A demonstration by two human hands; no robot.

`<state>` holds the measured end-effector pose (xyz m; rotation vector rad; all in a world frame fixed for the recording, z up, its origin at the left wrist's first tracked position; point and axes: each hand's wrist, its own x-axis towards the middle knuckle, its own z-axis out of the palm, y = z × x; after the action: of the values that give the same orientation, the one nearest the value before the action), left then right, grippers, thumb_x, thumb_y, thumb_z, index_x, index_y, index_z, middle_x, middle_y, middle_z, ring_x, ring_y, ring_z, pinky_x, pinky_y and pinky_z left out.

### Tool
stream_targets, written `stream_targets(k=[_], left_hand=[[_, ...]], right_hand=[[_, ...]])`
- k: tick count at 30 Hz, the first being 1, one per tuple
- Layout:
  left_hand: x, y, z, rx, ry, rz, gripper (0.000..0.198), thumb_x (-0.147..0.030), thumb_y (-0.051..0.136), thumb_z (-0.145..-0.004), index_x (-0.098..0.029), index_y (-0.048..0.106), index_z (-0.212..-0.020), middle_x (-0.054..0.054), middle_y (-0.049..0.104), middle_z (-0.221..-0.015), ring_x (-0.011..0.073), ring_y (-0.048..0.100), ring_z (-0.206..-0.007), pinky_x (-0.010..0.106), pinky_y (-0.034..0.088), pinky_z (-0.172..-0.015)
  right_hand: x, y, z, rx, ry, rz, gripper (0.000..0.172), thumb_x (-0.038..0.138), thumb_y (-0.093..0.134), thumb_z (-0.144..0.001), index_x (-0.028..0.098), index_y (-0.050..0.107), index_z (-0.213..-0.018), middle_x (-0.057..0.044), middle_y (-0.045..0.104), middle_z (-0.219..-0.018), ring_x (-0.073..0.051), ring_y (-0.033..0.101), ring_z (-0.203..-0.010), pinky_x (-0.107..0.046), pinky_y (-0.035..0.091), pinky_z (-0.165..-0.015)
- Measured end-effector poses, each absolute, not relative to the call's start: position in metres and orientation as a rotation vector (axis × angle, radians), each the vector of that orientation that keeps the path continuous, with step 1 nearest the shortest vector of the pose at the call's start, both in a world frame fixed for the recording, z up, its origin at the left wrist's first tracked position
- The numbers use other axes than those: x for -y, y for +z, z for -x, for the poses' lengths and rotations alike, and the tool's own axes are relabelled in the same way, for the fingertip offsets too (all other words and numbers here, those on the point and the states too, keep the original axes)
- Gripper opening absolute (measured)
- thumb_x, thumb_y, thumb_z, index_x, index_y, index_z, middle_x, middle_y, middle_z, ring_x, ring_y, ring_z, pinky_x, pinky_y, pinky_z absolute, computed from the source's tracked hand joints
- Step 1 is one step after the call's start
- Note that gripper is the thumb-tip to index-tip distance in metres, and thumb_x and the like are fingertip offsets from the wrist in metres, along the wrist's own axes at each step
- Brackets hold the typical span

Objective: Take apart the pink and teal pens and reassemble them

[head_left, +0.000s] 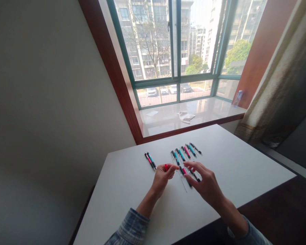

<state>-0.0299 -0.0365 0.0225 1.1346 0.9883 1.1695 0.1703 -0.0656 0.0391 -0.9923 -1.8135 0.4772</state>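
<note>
My left hand (162, 179) is closed around a red pen barrel (166, 167), whose end shows above the fingers. Its fingertips point right, and whether they pinch some other small part I cannot make out. My right hand (205, 180) is open, thumb and index finger apart, just over a pink-and-black pen piece (184, 170) on the table. Thin pale refills (183, 183) and black pen parts (194, 175) lie beneath and beside the hands, partly hidden by them.
Two pens (150, 161) lie side by side at the left on the white table (122, 190). Behind my hands is a row of pen parts, including a teal barrel (180, 154). On the windowsill are a crumpled cloth (186, 117) and a clear bottle (237, 98).
</note>
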Motion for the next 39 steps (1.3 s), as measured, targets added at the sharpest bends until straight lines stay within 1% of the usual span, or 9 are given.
stream_targets(k=[3, 9, 18, 20, 22, 25, 29, 35, 39], left_hand=[[0.038, 0.022, 0.03, -0.935, 1.143, -1.169, 0.04, -0.05, 0.078, -0.083, -0.01, 0.076, -0.078, -0.005, 0.043, -0.054, 0.0074, 0.031, -0.054, 0.024, 0.024, -0.055], [0.038, 0.02, 0.029, -0.85, 1.135, -1.143, 0.042, -0.05, 0.079, -0.082, -0.01, 0.071, -0.07, -0.005, 0.04, -0.055, 0.0074, 0.027, -0.055, 0.025, 0.02, -0.055], [0.039, 0.02, 0.026, -0.822, 1.08, -1.129, 0.04, -0.048, 0.079, -0.082, -0.01, 0.072, -0.072, -0.005, 0.042, -0.056, 0.0073, 0.028, -0.055, 0.026, 0.02, -0.055], [0.039, 0.02, 0.027, -0.825, 1.074, -1.129, 0.04, -0.048, 0.08, -0.082, -0.009, 0.074, -0.076, -0.005, 0.043, -0.057, 0.0071, 0.029, -0.055, 0.025, 0.019, -0.055], [0.038, 0.021, 0.029, -0.833, 1.067, -1.116, 0.041, -0.049, 0.08, -0.081, -0.009, 0.077, -0.088, -0.005, 0.043, -0.059, 0.0069, 0.03, -0.056, 0.025, 0.02, -0.055], [0.037, 0.025, 0.03, -0.878, 1.082, -1.07, 0.05, -0.052, 0.081, -0.079, -0.009, 0.076, -0.104, -0.005, 0.042, -0.061, 0.0067, 0.032, -0.055, 0.024, 0.022, -0.054], [0.037, 0.031, 0.03, -0.929, 1.125, -1.022, 0.053, -0.052, 0.083, -0.077, -0.009, 0.075, -0.106, -0.006, 0.041, -0.061, 0.0068, 0.033, -0.054, 0.024, 0.025, -0.054], [0.038, 0.032, 0.03, -0.935, 1.118, -1.026, 0.053, -0.054, 0.083, -0.075, -0.009, 0.075, -0.102, -0.006, 0.042, -0.062, 0.0065, 0.034, -0.054, 0.024, 0.026, -0.054], [0.037, 0.03, 0.031, -0.897, 1.137, -0.996, 0.057, -0.053, 0.082, -0.078, -0.011, 0.07, -0.115, -0.006, 0.042, -0.064, 0.0062, 0.033, -0.055, 0.023, 0.024, -0.054]], right_hand=[[0.061, 0.048, -0.156, 1.909, 0.487, 0.846, 0.037, 0.019, 0.065, -0.095, 0.029, 0.062, -0.13, -0.005, 0.072, -0.116, -0.021, 0.068, -0.104, -0.035, 0.057, -0.091], [0.056, 0.048, -0.153, 1.924, 0.452, 0.78, 0.035, 0.016, 0.064, -0.096, 0.029, 0.063, -0.128, -0.004, 0.073, -0.109, -0.02, 0.07, -0.097, -0.035, 0.058, -0.086], [0.055, 0.048, -0.152, 1.959, 0.482, 0.756, 0.034, 0.016, 0.065, -0.095, 0.028, 0.064, -0.127, -0.005, 0.072, -0.113, -0.02, 0.069, -0.1, -0.035, 0.059, -0.088], [0.052, 0.046, -0.155, 1.966, 0.471, 0.754, 0.035, 0.016, 0.065, -0.095, 0.028, 0.064, -0.127, -0.005, 0.073, -0.112, -0.02, 0.069, -0.1, -0.036, 0.059, -0.089], [0.047, 0.043, -0.164, 1.958, 0.437, 0.778, 0.035, 0.016, 0.065, -0.094, 0.028, 0.064, -0.128, -0.005, 0.074, -0.111, -0.022, 0.069, -0.101, -0.038, 0.06, -0.09], [0.033, 0.037, -0.187, 1.968, 0.375, 0.842, 0.038, 0.018, 0.065, -0.094, 0.028, 0.063, -0.131, -0.006, 0.074, -0.111, -0.024, 0.068, -0.106, -0.042, 0.06, -0.092], [0.015, 0.026, -0.219, 2.058, 0.342, 0.947, 0.044, 0.015, 0.062, -0.093, 0.026, 0.061, -0.136, -0.006, 0.074, -0.109, -0.025, 0.068, -0.108, -0.048, 0.059, -0.095], [0.006, 0.009, -0.23, 2.124, 0.34, 1.011, 0.044, 0.013, 0.065, -0.089, 0.026, 0.066, -0.131, -0.005, 0.076, -0.104, -0.026, 0.068, -0.106, -0.049, 0.06, -0.093], [0.004, 0.001, -0.228, 2.144, 0.332, 0.999, 0.044, 0.014, 0.068, -0.088, 0.026, 0.066, -0.131, -0.006, 0.077, -0.107, -0.026, 0.068, -0.106, -0.049, 0.061, -0.091]])
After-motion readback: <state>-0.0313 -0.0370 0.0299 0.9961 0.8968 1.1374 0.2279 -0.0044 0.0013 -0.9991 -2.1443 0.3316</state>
